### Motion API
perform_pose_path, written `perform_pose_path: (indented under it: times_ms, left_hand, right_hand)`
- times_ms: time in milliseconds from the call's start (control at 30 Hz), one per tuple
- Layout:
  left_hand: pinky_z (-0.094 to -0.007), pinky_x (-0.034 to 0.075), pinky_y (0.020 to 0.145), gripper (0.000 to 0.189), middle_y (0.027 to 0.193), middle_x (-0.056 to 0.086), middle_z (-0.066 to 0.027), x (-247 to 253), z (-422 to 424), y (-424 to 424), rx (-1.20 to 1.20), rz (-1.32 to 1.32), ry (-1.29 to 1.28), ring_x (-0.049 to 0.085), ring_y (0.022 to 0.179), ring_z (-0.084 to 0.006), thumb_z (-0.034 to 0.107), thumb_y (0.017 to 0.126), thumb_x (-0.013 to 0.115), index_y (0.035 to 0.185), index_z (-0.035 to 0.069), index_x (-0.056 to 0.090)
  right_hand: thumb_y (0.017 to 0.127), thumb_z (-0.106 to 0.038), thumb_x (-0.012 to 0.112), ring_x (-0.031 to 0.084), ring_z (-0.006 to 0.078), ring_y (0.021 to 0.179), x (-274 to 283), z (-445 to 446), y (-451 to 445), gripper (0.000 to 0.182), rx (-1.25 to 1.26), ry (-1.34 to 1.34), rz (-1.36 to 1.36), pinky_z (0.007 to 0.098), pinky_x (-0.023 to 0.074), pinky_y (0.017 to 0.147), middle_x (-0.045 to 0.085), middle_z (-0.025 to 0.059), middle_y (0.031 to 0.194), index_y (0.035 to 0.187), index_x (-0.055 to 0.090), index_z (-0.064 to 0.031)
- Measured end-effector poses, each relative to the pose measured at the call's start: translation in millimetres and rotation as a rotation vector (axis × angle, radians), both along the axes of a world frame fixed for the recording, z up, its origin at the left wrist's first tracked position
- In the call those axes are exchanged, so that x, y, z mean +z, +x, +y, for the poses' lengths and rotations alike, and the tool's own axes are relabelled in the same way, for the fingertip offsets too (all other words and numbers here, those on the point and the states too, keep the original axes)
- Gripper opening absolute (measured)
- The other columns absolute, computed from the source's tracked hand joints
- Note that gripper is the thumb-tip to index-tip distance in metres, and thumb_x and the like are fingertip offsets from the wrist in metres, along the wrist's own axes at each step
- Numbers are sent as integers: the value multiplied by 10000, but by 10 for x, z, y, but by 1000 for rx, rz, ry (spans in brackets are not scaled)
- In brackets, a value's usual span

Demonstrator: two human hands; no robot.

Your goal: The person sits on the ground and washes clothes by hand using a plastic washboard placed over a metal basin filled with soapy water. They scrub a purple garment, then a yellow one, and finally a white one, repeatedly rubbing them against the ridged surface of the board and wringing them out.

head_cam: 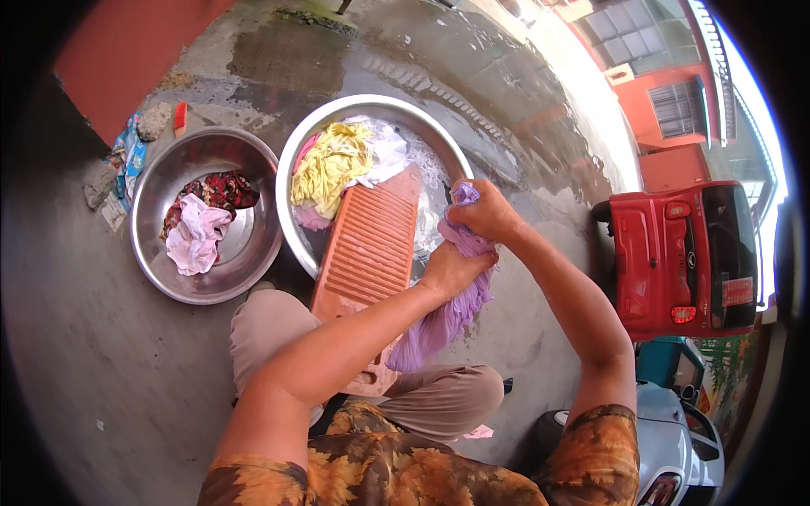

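Note:
Both fists grip a bunched purple cloth (pixel 443 316) at the right rim of a large metal basin (pixel 373 101). My right hand (pixel 484 209) clasps its upper end, while my left hand (pixel 455 269) is closed around it just below. The cloth's loose end hangs down over my lap. An orange-brown plastic washboard (pixel 370 246) leans from between my knees into the basin. Inside, a yellow garment (pixel 332 167) and a white cloth (pixel 383 152) lie in a heap beside sudsy water (pixel 427 158). Some pink fabric (pixel 312 218) shows under the yellow one.
Left of it, a second metal basin (pixel 253 265) holds a pink cloth (pixel 196 234) and a dark red patterned cloth (pixel 231 190). A red brush (pixel 180 119), stones (pixel 154 121) and a blue plastic packet (pixel 133 155) lie nearby. Parked at right are a red van (pixel 658 259) and a light-blue car (pixel 671 430).

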State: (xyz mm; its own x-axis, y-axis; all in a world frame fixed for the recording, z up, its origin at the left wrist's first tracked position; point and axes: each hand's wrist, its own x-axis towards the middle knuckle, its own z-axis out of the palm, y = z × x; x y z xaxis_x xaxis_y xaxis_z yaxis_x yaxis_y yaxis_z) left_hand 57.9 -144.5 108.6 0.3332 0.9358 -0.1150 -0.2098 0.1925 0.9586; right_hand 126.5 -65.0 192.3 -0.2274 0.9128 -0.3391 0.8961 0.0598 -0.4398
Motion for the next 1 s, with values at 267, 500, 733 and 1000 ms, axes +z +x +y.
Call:
perform_pose_path:
  times_ms: [267,500,733,1000]
  left_hand:
    - [-338,465,811,491,991,613,-145,8,24,-169,-24,27,-22,590,965,-238,340,711,668,1040,-8,562]
    - [-300,446,869,500,1079,585,-88,387,29,-473,-269,-76,166,550,991,-164,289,683,717,1081,27,567]
    - [-295,415,916,881,1192,473,-90,694,88,-713,-151,-211,303,478,1076,-158,185,620,782,1310,22,259]
    - [-469,326,987,932,1337,335,-202,452,287,-1105,-142,-624,-493,377,1229,-272,571,776,554,1414,58,107]
  right_hand:
    - [638,-193,763,608,289,839,21,-68,-139,400,258,204,-69,348,475,756,640,120,852,995,620,-84]
    - [654,-212,779,582,194,770,799,-295,-118,333,426,-76,20,285,463,718,592,46,805,910,620,-70]
    - [601,-90,679,574,330,720,1061,-438,-286,242,507,492,55,379,463,620,561,109,759,800,546,-54]
    - [560,-54,687,556,205,767,1607,-598,-466,299,1043,677,-214,309,485,538,514,21,809,803,528,-126]
